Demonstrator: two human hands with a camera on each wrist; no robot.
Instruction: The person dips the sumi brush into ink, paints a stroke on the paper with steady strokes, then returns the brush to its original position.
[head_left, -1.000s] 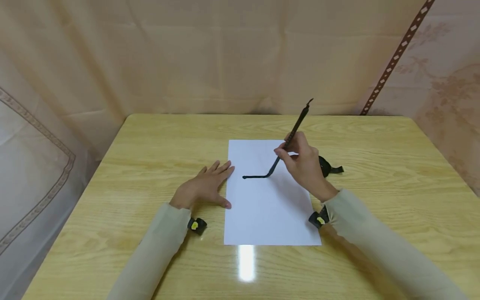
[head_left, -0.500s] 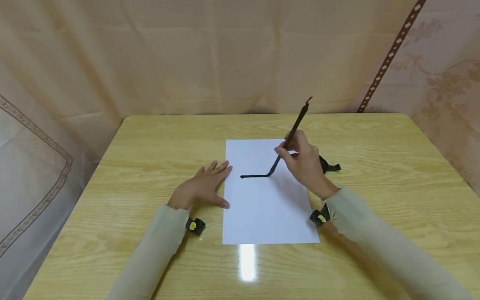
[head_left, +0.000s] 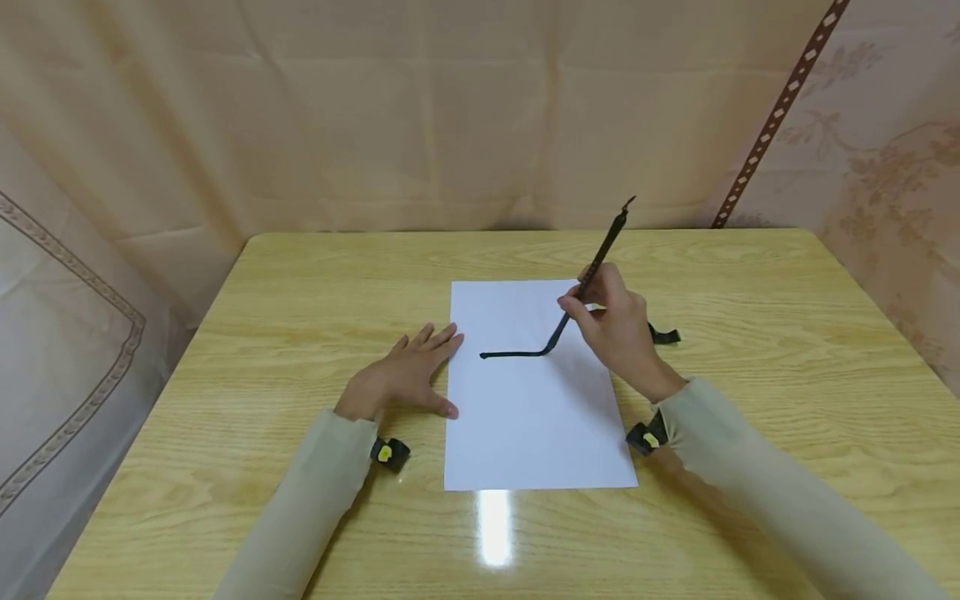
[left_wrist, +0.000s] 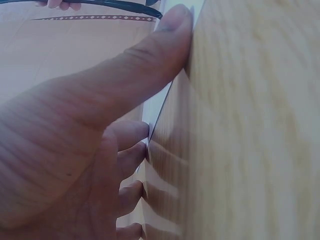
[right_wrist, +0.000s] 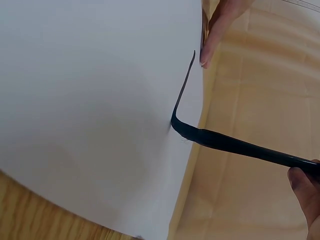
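Observation:
A dark writing brush [head_left: 603,250] is pinched between the thumb and fingers of my right hand [head_left: 617,329], tilted with its top leaning right. Its bent black tip touches the white sheet of paper [head_left: 525,433], at the right end of a thin horizontal black ink stroke [head_left: 512,355]. In the right wrist view, the tip of the brush [right_wrist: 220,140] bends against the paper where the stroke ends. My left hand [head_left: 405,373] lies with fingers spread at the paper's left edge. Its thumb [left_wrist: 150,55] and fingertips rest on that edge in the left wrist view.
A black object [head_left: 664,336], mostly hidden behind my right hand, lies on the wooden table [head_left: 780,333] to the right of the paper. Beige curtains [head_left: 480,125] hang behind the table. Light reflects off the tabletop near the paper's lower edge.
My right hand has moved a little to the right with the brush, and the ink stroke has grown longer that way. The left hand has stayed at the paper's edge.

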